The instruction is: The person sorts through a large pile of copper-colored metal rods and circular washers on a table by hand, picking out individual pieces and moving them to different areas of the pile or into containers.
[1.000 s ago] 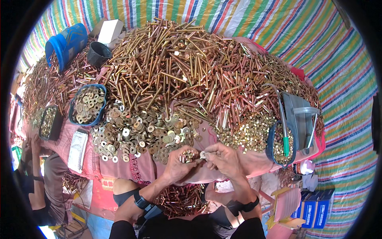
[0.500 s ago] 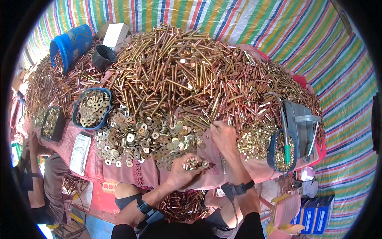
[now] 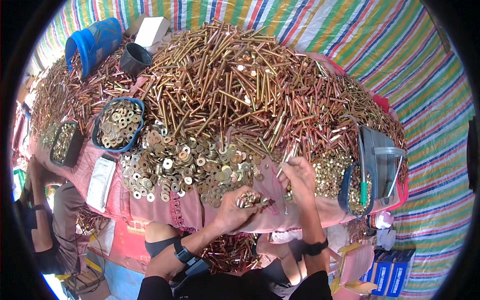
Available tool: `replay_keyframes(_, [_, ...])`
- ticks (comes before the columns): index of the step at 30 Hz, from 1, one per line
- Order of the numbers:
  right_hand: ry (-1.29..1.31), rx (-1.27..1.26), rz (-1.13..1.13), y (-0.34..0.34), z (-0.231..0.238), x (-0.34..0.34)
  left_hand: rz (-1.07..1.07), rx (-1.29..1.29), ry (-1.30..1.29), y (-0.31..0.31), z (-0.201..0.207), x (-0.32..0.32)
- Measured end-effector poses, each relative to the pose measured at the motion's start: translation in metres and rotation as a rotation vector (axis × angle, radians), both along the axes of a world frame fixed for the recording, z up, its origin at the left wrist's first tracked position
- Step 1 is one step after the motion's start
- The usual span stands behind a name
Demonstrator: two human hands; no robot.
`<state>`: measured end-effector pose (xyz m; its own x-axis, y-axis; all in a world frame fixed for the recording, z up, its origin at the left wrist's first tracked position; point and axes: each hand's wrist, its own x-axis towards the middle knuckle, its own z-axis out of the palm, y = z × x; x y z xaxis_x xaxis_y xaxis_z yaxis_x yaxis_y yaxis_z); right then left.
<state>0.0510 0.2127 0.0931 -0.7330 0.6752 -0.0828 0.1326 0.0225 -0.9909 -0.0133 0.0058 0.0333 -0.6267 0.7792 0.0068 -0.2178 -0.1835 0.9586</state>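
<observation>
My left hand (image 3: pixel 235 207) is closed around a cluster of small gold-coloured metal pieces (image 3: pixel 249 199), their round ends showing between thumb and fingers. Just to the right, my right hand (image 3: pixel 301 174) pinches a slim metal bolt (image 3: pixel 279 171) at its fingertips, above the pink cloth (image 3: pixel 267 187). Loose flat washers (image 3: pixel 195 162) spread beyond and left of my left hand. A heap of small nuts (image 3: pixel 327 172) lies right of my right hand. Behind everything rises a large mound of long gold-toned bolts (image 3: pixel 230 85).
A blue tub of washers (image 3: pixel 119 125) and a dark tray of nuts (image 3: pixel 63 144) stand left. At right are a blue-rimmed nut tub (image 3: pixel 358 195), a green-handled tool (image 3: pixel 363 187) and a grey container (image 3: pixel 377 157). A blue bucket (image 3: pixel 92 47) lies behind. Another person's arm (image 3: pixel 36 190) shows far left.
My right hand has moved right and slightly nearer from the edge of the bolt mound, now with a bolt at its fingertips. My left hand has shifted slightly and keeps its cluster.
</observation>
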Motion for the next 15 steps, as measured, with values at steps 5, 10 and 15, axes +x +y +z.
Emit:
replay_keyframes(5, [0.192,-0.002,0.041,-0.046,0.013,0.036,0.032,-0.022,0.063,0.001,0.003,0.000])
replay_keyframes(10, [0.191,0.191,0.087,-0.060,0.012,0.041,-0.003,-0.046,-0.015,0.001,0.005,0.000])
replay_keyframes(15, [0.165,1.055,0.194,-0.060,0.017,0.049,0.037,-0.018,0.059,-0.002,0.004,0.003])
